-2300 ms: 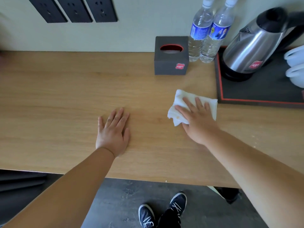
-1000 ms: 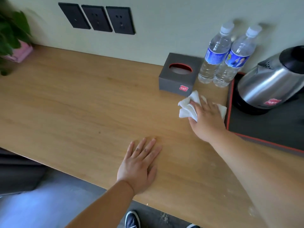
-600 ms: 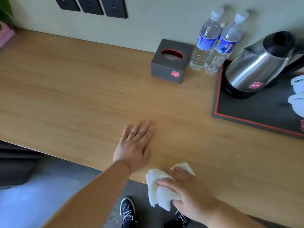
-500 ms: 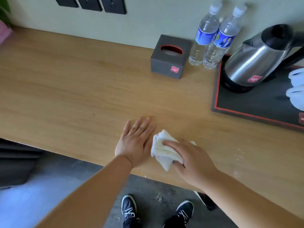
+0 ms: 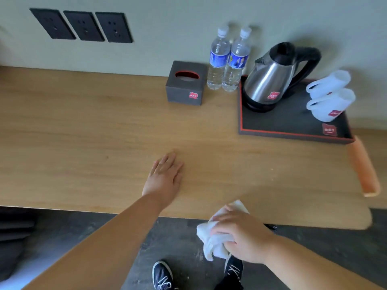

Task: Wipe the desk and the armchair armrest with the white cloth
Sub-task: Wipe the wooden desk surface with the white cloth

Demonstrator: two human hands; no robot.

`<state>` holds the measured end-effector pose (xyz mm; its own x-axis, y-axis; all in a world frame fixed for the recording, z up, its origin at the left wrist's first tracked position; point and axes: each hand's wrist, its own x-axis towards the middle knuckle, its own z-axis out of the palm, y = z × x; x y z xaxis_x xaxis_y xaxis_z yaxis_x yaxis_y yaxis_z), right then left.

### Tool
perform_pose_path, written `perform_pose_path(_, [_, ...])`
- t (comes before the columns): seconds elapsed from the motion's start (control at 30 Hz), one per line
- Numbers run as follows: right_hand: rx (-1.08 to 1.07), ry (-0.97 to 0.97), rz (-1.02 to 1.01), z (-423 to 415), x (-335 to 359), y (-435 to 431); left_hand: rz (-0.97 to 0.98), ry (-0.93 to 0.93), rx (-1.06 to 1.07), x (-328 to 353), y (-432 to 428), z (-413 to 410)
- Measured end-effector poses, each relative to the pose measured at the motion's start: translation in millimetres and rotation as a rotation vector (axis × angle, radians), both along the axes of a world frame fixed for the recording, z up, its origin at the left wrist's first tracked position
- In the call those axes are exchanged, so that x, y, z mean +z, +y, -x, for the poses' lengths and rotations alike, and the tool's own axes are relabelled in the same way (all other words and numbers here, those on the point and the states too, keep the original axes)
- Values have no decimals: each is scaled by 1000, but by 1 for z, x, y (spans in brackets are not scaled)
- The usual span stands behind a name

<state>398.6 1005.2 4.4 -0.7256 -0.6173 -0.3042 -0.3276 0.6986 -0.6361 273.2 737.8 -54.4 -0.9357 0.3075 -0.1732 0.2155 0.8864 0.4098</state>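
- Since half a second ago: right hand (image 5: 240, 235) with the white cloth (image 5: 211, 237) has drawn back from mid-desk to the near edge; left hand (image 5: 165, 176) stays flat, fingers spread, gripping nothing.
- White cloth: bunched in the right hand's closed fingers, straddling the front edge of the wooden desk (image 5: 83, 143); long axis runs from the desk edge down toward the floor, its loose end hanging past the edge over the shoes (image 5: 163, 275).
- Grey tissue box (image 5: 185, 83): red logo patch, writing too small to read.
- Two water bottles (image 5: 228, 59): blue labels, text illegible.
- Steel kettle (image 5: 270, 80): red badge, standing on the black red-trimmed tray (image 5: 293, 126) with two white cups (image 5: 330, 95); tray and one cup carry red marks, unreadable.
- Three black wall sockets (image 5: 81, 26).
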Motion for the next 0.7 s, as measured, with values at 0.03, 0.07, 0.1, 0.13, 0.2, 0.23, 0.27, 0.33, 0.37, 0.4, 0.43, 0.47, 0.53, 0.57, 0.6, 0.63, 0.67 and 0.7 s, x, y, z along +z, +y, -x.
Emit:
perform_pose_path(0.03, [-130, 28, -30, 9, 12, 24, 7, -10, -37, 2, 13, -2])
perform_pose_path(0.07, [-264, 74, -56, 21, 23, 49, 31, -20, -86, 3, 29, -4])
perform_pose_path(0.1, [-386, 133, -79, 35, 33, 75, 67, -26, -134, 3, 47, -6])
perform_pose_path(0.13, [-484, 181, -97, 52, 42, 98, 106, -31, -165, 3, 67, -9])
perform_pose_path(0.2, [-565, 222, -104, 88, 51, 131, 182, -31, -162, -1, 102, -15])
perform_pose_path(0.23, [-535, 255, -87, 106, 48, 144, 217, -22, -139, -5, 116, -17])
perform_pose_path(0.27, [-492, 299, -60, 124, 41, 152, 248, -6, -114, -9, 124, -19])
perform_pose_path(0.33, [-456, 348, -57, 154, 19, 155, 287, 40, -86, -15, 128, -20])
perform_pose_path(0.37, [-428, 383, -122, 167, 2, 150, 291, 63, -83, -18, 128, -20])
perform_pose_path(0.4, [-396, 410, -209, 175, -16, 142, 286, 77, -83, -21, 127, -19])
perform_pose_path(0.43, [-368, 406, -247, 175, -31, 130, 279, 84, -83, -22, 127, -20])
perform_pose_path(0.47, [-342, 387, -239, 172, -42, 117, 274, 95, -82, -24, 127, -21])
perform_pose_path(0.53, [-223, 388, -205, 161, -56, 99, 270, 113, -76, -26, 128, -20])
perform_pose_path(0.57, [-149, 405, -195, 156, -61, 95, 271, 114, -76, -27, 128, -19])
perform_pose_path(0.6, [-95, 415, -179, 153, -64, 95, 275, 116, -77, -28, 129, -18])
perform_pose_path(0.63, [-72, 403, -148, 152, -65, 97, 278, 117, -78, -29, 129, -18])
perform_pose_path(0.67, [-65, 380, -119, 150, -64, 100, 278, 117, -76, -29, 128, -19])
perform_pose_path(0.7, [-58, 354, -90, 146, -63, 104, 273, 115, -72, -29, 128, -20])
